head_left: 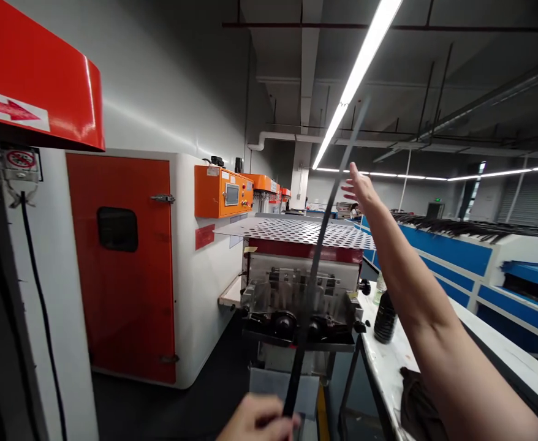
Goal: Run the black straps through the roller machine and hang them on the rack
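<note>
A long, thin black strip [318,245], like a belt strap, rises in a slight curve from the bottom middle of the head view toward the ceiling light. My left hand [262,419] is closed around its lower end, with the fingers partly cut off by the frame's edge. The strip's upper part is blurred. My right hand [361,187] is stretched far forward at the end of a straight arm, its fingers spread beside the strip. It appears to hold nothing, and I see no contact with the strip.
Ahead stands a machine with knobs and rollers [296,306] under a perforated metal sheet [287,229]. To its right, a dark bottle [385,318] and dark cloth [418,398] rest on a white table [388,367]. An orange-doored cabinet [126,294] is at left. Dark strips [457,225] lie on blue racks.
</note>
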A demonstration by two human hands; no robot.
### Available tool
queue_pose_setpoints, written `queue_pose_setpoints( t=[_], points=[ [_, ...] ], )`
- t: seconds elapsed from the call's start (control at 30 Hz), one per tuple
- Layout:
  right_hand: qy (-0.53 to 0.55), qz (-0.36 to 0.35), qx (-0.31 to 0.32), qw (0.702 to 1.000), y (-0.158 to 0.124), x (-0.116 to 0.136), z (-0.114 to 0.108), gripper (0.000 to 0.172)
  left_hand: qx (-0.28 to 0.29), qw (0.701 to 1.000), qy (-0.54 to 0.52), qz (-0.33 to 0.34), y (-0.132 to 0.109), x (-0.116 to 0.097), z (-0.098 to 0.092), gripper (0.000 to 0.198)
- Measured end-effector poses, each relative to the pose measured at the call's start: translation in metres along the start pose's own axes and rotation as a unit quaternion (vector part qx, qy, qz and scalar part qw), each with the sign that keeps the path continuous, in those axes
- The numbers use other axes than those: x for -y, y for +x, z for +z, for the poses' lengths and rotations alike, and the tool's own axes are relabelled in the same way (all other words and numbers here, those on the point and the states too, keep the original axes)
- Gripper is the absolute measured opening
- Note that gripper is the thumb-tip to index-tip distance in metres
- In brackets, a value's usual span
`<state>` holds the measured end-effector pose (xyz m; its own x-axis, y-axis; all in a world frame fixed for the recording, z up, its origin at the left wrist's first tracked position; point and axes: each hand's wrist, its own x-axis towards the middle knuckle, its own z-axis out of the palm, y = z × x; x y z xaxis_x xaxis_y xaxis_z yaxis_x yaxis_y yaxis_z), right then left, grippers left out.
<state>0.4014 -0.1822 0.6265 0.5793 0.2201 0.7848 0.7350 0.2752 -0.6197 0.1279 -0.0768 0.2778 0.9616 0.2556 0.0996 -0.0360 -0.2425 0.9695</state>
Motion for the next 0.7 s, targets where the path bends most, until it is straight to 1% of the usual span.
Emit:
queue_pose_setpoints(
  t=[0.03, 0.07, 0.1, 0.13, 0.17, 0.2, 0.23, 0.27, 0.3, 0.37, 0.43, 0.47, 0.5, 0.53, 0.57, 0.63, 0.7],
  points=[
    [-0.016, 0.002, 0.0, 1.0, -0.009, -0.008, 0.001, 0.064, 0.024, 0.999, -0.008, 0.021, 0.004, -0.017, -0.005, 0.035],
    [-0.034, -0.002, 0.002, 0.999, -0.026, -0.017, 0.001, 0.061, 0.034, 0.998, -0.022, 0.045, 0.012, -0.034, -0.009, 0.036],
    [-0.048, -0.004, 0.014, 0.999, -0.052, -0.027, 0.0, 0.057, 0.037, 0.997, -0.036, 0.064, 0.023, -0.05, -0.013, 0.037],
    [-0.057, 0.0, 0.027, 0.998, -0.084, -0.038, 0.0, 0.053, 0.031, 0.995, -0.052, 0.079, 0.034, -0.063, -0.017, 0.037],
    [-0.062, 0.026, 0.061, 0.996, -0.118, -0.047, 0.001, 0.051, 0.028, 0.993, -0.067, 0.088, 0.045, -0.073, -0.02, 0.038],
    [-0.05, 0.077, 0.114, 0.989, -0.154, -0.056, 0.003, 0.052, 0.026, 0.992, -0.08, 0.093, 0.055, -0.079, -0.022, 0.039],
    [-0.03, 0.133, 0.155, 0.978, -0.187, -0.063, 0.006, 0.053, 0.026, 0.991, -0.09, 0.096, 0.063, -0.081, -0.024, 0.04],
    [-0.003, 0.173, 0.188, 0.967, -0.217, -0.068, 0.011, 0.051, 0.027, 0.99, -0.095, 0.097, 0.068, -0.08, -0.025, 0.042],
    [0.022, 0.199, 0.209, 0.957, -0.242, -0.071, 0.017, 0.048, 0.031, 0.99, -0.093, 0.098, 0.071, -0.076, -0.027, 0.045],
    [0.061, 0.221, 0.218, 0.949, -0.277, -0.074, 0.027, 0.043, 0.053, 0.992, -0.068, 0.096, 0.075, -0.068, -0.03, 0.051],
    [0.077, 0.228, 0.209, 0.948, -0.294, -0.074, 0.034, 0.043, 0.068, 0.992, -0.039, 0.095, 0.081, -0.065, -0.036, 0.057],
    [0.08, 0.232, 0.21, 0.946, -0.299, -0.074, 0.037, 0.044, 0.067, 0.992, -0.03, 0.099, 0.085, -0.069, -0.04, 0.059],
    [0.079, 0.238, 0.218, 0.943, -0.301, -0.073, 0.038, 0.044, 0.066, 0.992, -0.026, 0.105, 0.091, -0.076, -0.045, 0.059],
    [0.075, 0.243, 0.233, 0.939, -0.302, -0.072, 0.038, 0.044, 0.07, 0.991, -0.026, 0.115, 0.099, -0.088, -0.05, 0.056],
    [0.068, 0.245, 0.251, 0.934, -0.3, -0.071, 0.037, 0.043, 0.08, 0.988, -0.031, 0.129, 0.107, -0.104, -0.056, 0.049],
    [0.048, 0.227, 0.288, 0.929, -0.29, -0.063, 0.034, 0.039, 0.117, 0.979, -0.042, 0.159, 0.125, -0.146, -0.068, 0.032],
    [0.023, 0.174, 0.306, 0.936, -0.265, -0.05, 0.031, 0.034, 0.139, 0.969, -0.05, 0.199, 0.141, -0.194, -0.081, 0.018]
  ],
)
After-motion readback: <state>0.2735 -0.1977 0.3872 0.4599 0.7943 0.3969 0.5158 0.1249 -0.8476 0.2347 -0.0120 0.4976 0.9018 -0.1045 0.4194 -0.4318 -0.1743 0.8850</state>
